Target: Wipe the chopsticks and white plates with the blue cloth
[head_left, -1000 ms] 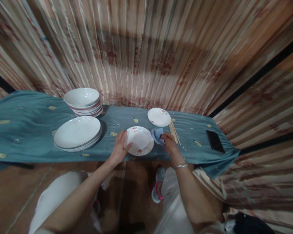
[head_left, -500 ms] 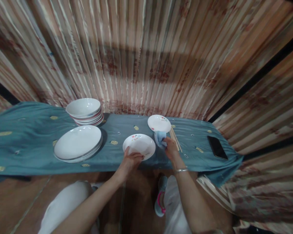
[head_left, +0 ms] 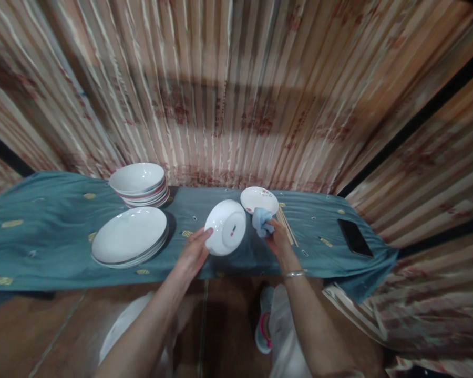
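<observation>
A white plate [head_left: 225,228] is tilted up above the table, its underside with a small mark facing me. My left hand [head_left: 195,251] grips its left edge, thumb on the underside. To the right of it, my right hand [head_left: 276,235] is closed on a crumpled light-blue cloth [head_left: 262,222], held apart from the tilted plate. Just behind the cloth lies another white plate [head_left: 259,199] with a red floral pattern. Several wooden chopsticks [head_left: 287,226] lie beside my right hand.
At the left stand a stack of large white plates [head_left: 129,234] and, behind it, a stack of white bowls [head_left: 137,179]. A black phone [head_left: 355,237] lies at the right on the teal tablecloth [head_left: 319,215]. A patterned curtain [head_left: 236,105] hangs behind the table.
My left hand has lifted the plate and turned it over, so its underside shows instead of its flowered face. My right hand, still with the cloth, has barely moved.
</observation>
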Demonstrator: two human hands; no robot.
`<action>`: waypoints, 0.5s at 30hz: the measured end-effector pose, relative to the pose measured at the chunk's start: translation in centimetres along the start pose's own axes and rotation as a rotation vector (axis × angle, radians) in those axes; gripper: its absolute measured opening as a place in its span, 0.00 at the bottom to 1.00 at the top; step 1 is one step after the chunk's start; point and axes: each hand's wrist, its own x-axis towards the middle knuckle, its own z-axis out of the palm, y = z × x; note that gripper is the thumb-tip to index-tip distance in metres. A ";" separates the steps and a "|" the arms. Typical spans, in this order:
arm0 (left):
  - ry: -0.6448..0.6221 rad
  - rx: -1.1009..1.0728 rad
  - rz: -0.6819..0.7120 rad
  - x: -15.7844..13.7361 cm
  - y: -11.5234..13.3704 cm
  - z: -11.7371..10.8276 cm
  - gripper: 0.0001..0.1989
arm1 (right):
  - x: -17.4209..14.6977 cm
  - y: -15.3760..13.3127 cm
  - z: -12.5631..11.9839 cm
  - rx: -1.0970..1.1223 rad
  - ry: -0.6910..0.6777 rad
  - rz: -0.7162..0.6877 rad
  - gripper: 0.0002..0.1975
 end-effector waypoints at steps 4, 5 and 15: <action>0.021 -0.034 -0.023 0.4 -0.9 0.0 0.13 | -0.1 0.2 1.3 -0.033 -0.050 -0.096 0.05; 0.021 -0.037 -0.024 0.5 -1.0 0.0 0.13 | -0.2 0.3 1.7 -0.059 -0.059 -0.140 0.05; -0.012 -0.060 0.047 1.1 -1.3 -0.2 0.09 | -6.5 2.3 8.1 -1.192 -0.453 -0.921 0.20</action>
